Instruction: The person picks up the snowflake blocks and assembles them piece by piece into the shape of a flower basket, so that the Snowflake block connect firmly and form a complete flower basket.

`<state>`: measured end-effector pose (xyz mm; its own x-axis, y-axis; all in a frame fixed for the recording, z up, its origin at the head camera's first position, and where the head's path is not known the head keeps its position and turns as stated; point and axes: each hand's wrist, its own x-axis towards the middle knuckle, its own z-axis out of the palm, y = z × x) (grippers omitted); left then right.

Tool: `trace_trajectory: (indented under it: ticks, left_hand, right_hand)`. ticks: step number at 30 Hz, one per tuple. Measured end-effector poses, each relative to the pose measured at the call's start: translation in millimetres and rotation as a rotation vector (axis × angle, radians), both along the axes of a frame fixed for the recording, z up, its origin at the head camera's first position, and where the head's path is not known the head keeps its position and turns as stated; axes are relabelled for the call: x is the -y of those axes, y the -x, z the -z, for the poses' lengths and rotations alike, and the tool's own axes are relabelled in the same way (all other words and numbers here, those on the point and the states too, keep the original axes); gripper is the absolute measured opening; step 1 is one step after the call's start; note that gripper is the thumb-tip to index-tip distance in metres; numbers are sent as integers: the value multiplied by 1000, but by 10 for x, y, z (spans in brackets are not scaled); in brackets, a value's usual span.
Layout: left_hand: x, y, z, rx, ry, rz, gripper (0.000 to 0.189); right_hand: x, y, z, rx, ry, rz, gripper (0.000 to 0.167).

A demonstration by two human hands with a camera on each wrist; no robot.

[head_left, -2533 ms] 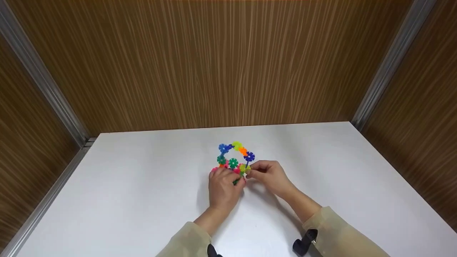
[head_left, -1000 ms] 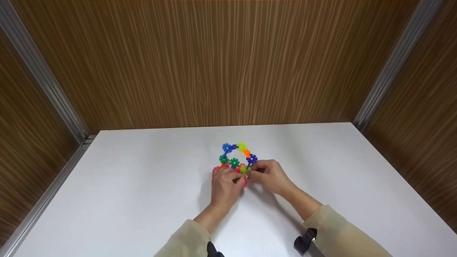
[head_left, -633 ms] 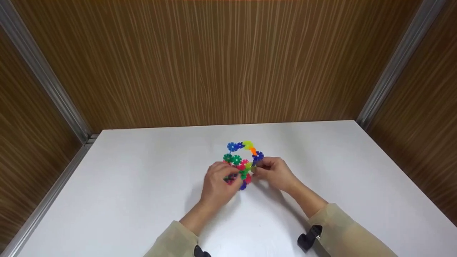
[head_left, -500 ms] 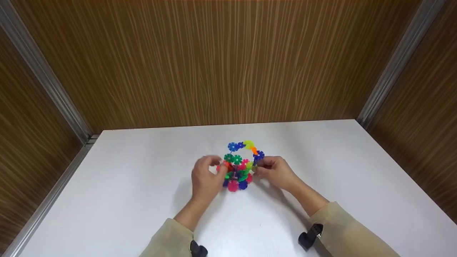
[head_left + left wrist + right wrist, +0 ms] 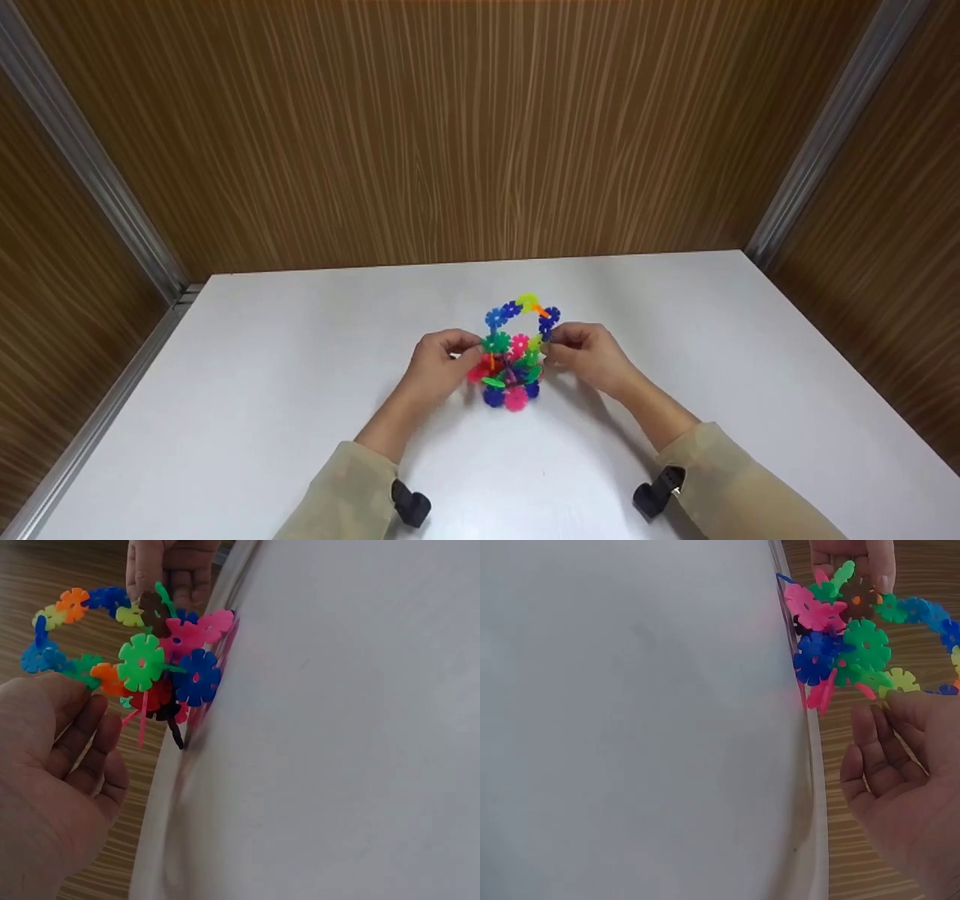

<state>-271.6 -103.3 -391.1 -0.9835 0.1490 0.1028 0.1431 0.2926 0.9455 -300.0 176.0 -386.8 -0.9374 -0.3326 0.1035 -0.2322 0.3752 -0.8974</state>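
A small basket-shaped build of interlocking snowflake discs (image 5: 516,398) stands on the white table. Its discs are pink, blue, green, red and brown. An arched handle (image 5: 528,301) of blue, yellow and orange discs rises over it. My left hand (image 5: 435,369) pinches the build on its left side, where green and orange discs meet the handle in the left wrist view. On the opposite side, my right hand (image 5: 598,360) pinches a yellow disc (image 5: 901,681) at the handle's other foot, thumb and forefinger together. My other right fingers are loosely curled below it.
The white table (image 5: 300,360) reaches back to a wood-grain wall (image 5: 465,135). Wood-grain side panels with metal corner strips (image 5: 817,135) stand left and right. Black wrist cameras (image 5: 411,504) are strapped over both sleeves.
My left hand let go of the front of the build, moved left, and now pinches its left side. The build has turned and shifted slightly right, with my right hand still on it.
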Motion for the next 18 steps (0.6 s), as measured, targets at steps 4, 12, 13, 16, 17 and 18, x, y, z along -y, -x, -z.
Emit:
trace_trajectory:
  ticks: [4,12,13,16,17,18]
  left_hand:
    - [-15,-20,-6,2,7,15,11]
    - [-22,-15,27,11,6,19,9]
    - [-23,-12,28,13,5,19,9]
    - [-26,-11,24,16,9,22,9]
    - [-27,-9,24,21,11,21,9]
    - [-28,-9,22,31,12,20,9]
  right_hand:
    - [-15,6,13,7,-2,-2,15]
    - [-29,14,50,22,9,-9,18]
    - [-26,13,50,19,14,-9,18]
    - [-14,10,54,18,30,-3,18]
    - [-10,11,56,19,32,-2,18]
    - [-10,12,57,21,33,-2,18]
